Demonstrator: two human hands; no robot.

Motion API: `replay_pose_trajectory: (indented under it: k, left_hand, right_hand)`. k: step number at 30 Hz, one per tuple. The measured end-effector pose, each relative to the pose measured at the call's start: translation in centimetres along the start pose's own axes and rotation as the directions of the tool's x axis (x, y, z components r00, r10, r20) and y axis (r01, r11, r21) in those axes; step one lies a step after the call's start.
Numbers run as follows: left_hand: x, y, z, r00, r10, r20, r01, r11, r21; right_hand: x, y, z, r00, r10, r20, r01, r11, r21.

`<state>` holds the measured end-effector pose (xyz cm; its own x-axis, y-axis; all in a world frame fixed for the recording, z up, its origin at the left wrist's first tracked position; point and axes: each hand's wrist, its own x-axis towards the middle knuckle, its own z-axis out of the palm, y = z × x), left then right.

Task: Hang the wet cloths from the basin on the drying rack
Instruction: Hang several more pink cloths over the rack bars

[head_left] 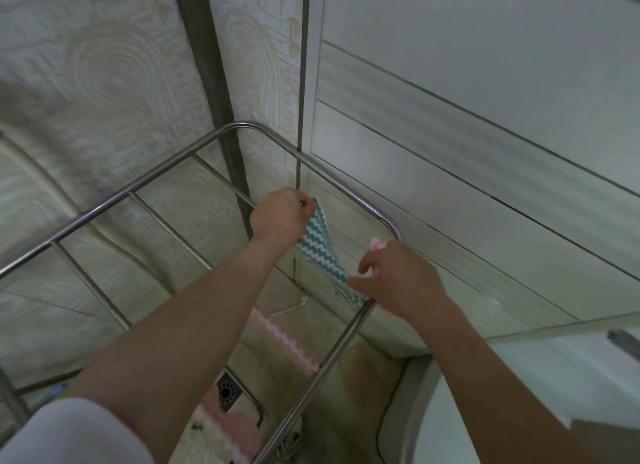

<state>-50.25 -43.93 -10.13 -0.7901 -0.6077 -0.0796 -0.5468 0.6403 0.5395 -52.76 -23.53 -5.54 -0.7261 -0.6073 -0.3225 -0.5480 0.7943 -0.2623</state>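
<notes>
A green-and-white zigzag cloth (320, 247) is stretched between my two hands above the right end of the steel drying rack (145, 183). My left hand (280, 217) pinches its far corner. My right hand (398, 283) grips the near edge where the cloth meets the rack's near-right rail, and also holds something pink (376, 243) that is mostly hidden by the fingers. A pink-and-white zigzag cloth (287, 339) hangs lower down, below the rack's top bars. The basin is not in view.
The rack stands in a corner between a textured wall (114, 82) and a panelled wall (485, 117). A floor drain (227, 392) lies below. A pale curved fixture edge (426, 394) sits at the lower right.
</notes>
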Motion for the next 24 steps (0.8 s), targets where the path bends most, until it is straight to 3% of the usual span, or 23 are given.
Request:
replay_pose_trajectory:
  k: [4,8,12,18,24]
  left_hand:
    - [-0.2,-0.1,-0.7,0.994,0.0,0.11,-0.002,1.0,0.015]
    - [-2.1,-1.1,-2.1,0.997,0.034,0.073,-0.031,0.999,-0.031]
    - [-4.1,-2.5,-1.6,0.976,0.065,0.206,-0.059,0.998,-0.037]
    - [-4.0,-2.4,-1.4,0.986,0.13,0.108,-0.128,0.991,-0.027]
    - [-4.1,-2.1,-1.2,0.978,0.203,0.052,-0.205,0.978,0.03]
  right_hand:
    - [-0.4,0.2,1.4,1.0,0.011,0.026,-0.009,0.997,-0.075]
    - [-0.7,0.2,1.9,0.999,0.024,-0.023,-0.025,0.999,-0.038]
    - [-1.3,-0.2,2.5,0.993,0.053,-0.104,-0.055,0.998,-0.015]
    - [-2.2,-0.4,3.8,0.973,0.078,-0.216,-0.075,0.997,0.022]
    - [-2.7,0.5,3.9,0.973,0.149,-0.178,-0.107,0.968,0.228]
